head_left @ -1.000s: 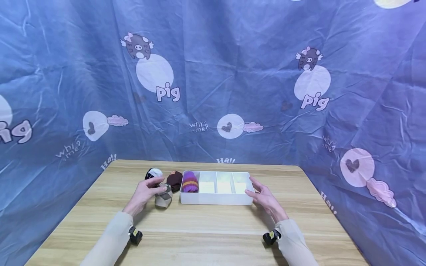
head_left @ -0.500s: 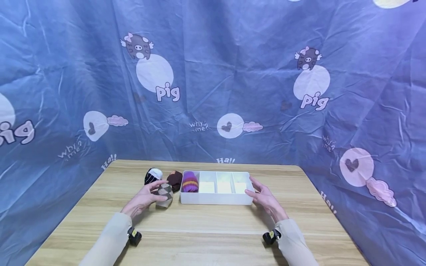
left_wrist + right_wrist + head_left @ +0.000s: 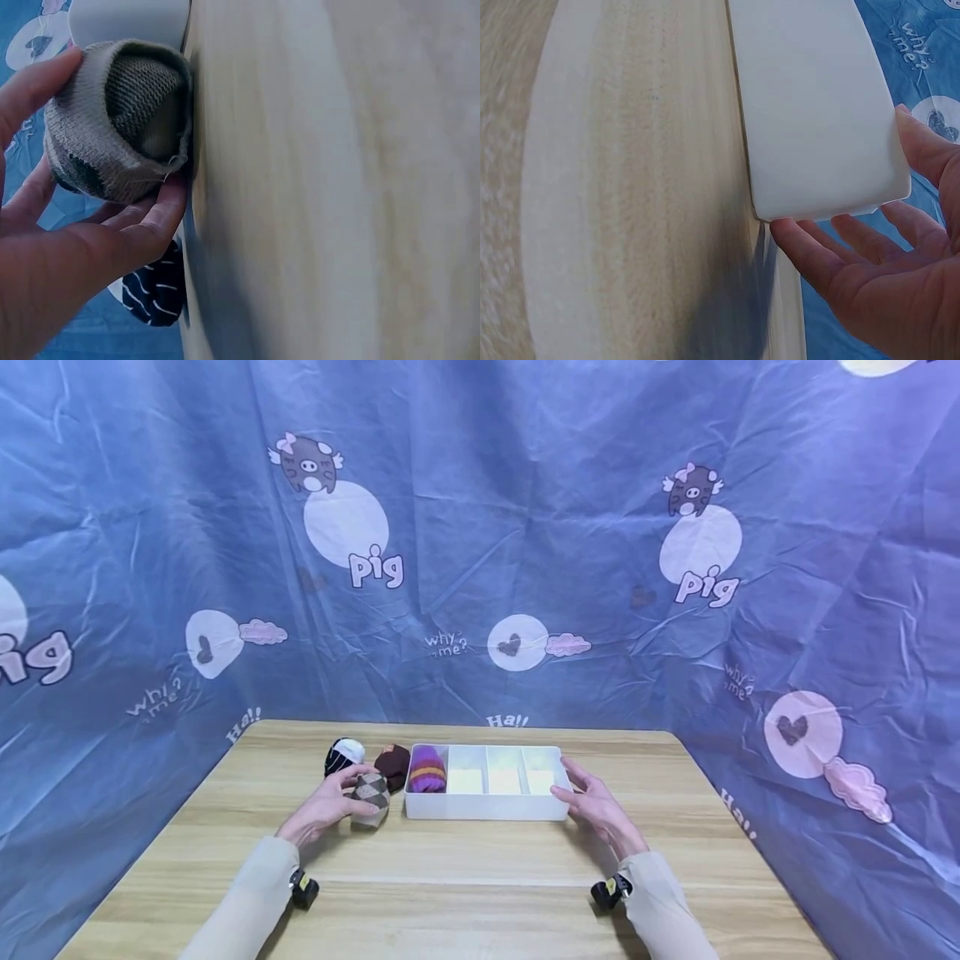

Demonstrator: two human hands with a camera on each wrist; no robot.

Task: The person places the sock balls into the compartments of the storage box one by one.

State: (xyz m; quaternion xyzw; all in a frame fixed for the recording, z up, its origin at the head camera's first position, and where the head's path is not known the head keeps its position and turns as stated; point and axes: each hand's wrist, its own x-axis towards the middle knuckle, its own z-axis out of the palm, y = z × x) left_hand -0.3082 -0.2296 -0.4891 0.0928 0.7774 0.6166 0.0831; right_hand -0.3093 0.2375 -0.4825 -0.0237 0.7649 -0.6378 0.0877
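Note:
My left hand (image 3: 324, 810) grips a rolled argyle sock (image 3: 372, 800) in grey and beige between thumb and fingers, low at the tabletop. In the left wrist view, the folded opening of that sock (image 3: 124, 112) faces the camera. My right hand (image 3: 597, 802) holds the right end of a white divided box (image 3: 487, 807), thumb at the front rim; in the right wrist view, fingers touch the end of the box (image 3: 821, 112). A purple striped rolled sock (image 3: 427, 772) lies in the leftmost compartment. The other compartments hold nothing visible.
Behind the left hand lie a black-and-white rolled sock (image 3: 345, 755) and a dark maroon one (image 3: 392, 767), the latter close to the box's left end. All stand on a wooden table (image 3: 465, 893) with a blue printed cloth (image 3: 465, 568) hanging behind and beside it.
My left hand has come down around the argyle sock, its thumb and fingers now against it. The sock has turned slightly. My right hand stays at the box end.

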